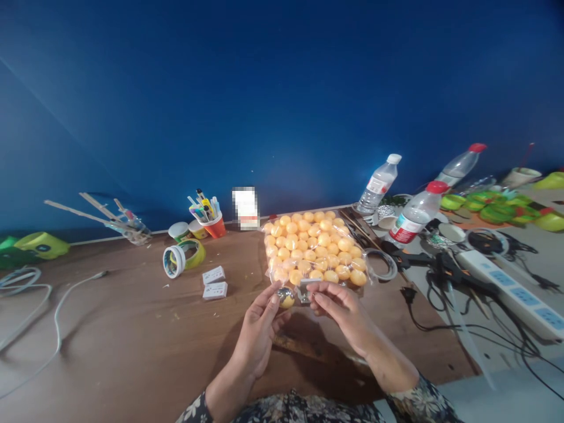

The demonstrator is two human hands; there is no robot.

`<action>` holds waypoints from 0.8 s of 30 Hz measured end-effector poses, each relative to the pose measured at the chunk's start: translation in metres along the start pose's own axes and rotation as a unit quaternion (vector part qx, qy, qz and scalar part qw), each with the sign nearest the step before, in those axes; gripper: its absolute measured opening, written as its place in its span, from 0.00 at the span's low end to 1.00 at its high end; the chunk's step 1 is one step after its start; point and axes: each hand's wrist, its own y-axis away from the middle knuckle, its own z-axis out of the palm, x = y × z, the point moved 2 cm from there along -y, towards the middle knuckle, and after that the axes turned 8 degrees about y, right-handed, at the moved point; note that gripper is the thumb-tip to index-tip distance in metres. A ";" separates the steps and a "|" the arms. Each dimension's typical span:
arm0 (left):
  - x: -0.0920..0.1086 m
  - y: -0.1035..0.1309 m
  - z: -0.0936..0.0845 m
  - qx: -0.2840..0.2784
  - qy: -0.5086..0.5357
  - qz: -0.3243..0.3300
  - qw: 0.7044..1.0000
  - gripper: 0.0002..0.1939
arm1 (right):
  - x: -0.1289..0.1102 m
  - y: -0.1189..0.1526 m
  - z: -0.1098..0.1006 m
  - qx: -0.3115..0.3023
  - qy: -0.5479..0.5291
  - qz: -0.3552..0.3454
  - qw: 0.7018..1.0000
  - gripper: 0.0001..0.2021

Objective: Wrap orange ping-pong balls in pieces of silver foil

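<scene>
My left hand [259, 323] is closed around a small yellow ball [288, 302] whose upper part is covered by something shiny and silver. Close by on the right, my right hand [337, 305] has its thumb and forefinger pinched together; whatever is between them is too small to name. Just beyond those fingertips lies a small grey-silver case [304, 292], partly covered by the hand. Behind both hands rests a clear plastic bag of orange-yellow balls [315, 247]. Two small white boxes [215, 291] sit to the left of the bag.
White tape [174, 262] and yellow tape [195, 252] stand left, near an orange cup of pens [214, 225]. Bottles [414, 214], a tape roll [382, 264], a power strip [515, 294] and black cables are at right. A white cable [57, 323] crosses the left.
</scene>
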 end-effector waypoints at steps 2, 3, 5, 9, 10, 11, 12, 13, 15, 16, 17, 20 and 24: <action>0.001 0.000 0.001 -0.002 0.010 0.006 1.000 0.20 | -0.001 0.001 0.002 -0.001 -0.012 -0.001 1.000 0.13; 0.001 0.000 0.001 -0.001 0.015 0.007 1.000 0.19 | -0.003 0.001 0.002 0.002 -0.015 -0.006 1.000 0.12; 0.003 0.000 0.002 0.003 0.022 0.007 1.000 0.19 | -0.006 0.000 -0.001 0.011 -0.023 -0.019 0.999 0.11; 0.004 0.000 0.004 0.009 0.026 0.001 1.000 0.18 | -0.011 -0.003 -0.014 0.048 -0.057 -0.038 0.996 0.11; 0.004 0.000 0.004 0.009 0.026 -0.001 1.000 0.18 | -0.012 -0.003 -0.018 0.060 -0.061 -0.040 0.995 0.11; 0.004 0.000 0.005 0.009 0.026 -0.004 1.000 0.18 | -0.012 -0.003 -0.021 0.071 -0.065 -0.040 0.995 0.11; 0.004 0.000 0.005 0.009 0.025 -0.006 1.000 0.18 | -0.012 -0.003 -0.024 0.080 -0.068 -0.037 0.994 0.12; 0.004 0.000 0.005 0.009 0.024 -0.008 1.000 0.18 | -0.012 -0.003 -0.026 0.087 -0.072 -0.033 0.993 0.14; 0.004 0.000 0.005 0.010 0.023 -0.009 1.000 0.17 | -0.012 -0.002 -0.029 0.097 -0.082 -0.027 0.991 0.15; 0.003 0.000 0.005 0.010 0.023 -0.009 1.000 0.17 | -0.012 -0.001 -0.030 0.100 -0.086 -0.025 0.991 0.14; 0.003 -0.001 0.005 0.010 0.023 -0.009 1.000 0.17 | -0.012 0.000 -0.031 0.102 -0.086 -0.026 0.991 0.13; 0.003 -0.001 0.007 0.010 0.025 -0.009 1.000 0.17 | -0.014 0.001 -0.031 0.103 -0.073 -0.039 0.991 0.11; 0.003 -0.001 0.007 0.018 0.028 -0.006 0.999 0.17 | -0.016 0.001 -0.030 0.095 -0.064 -0.060 0.992 0.11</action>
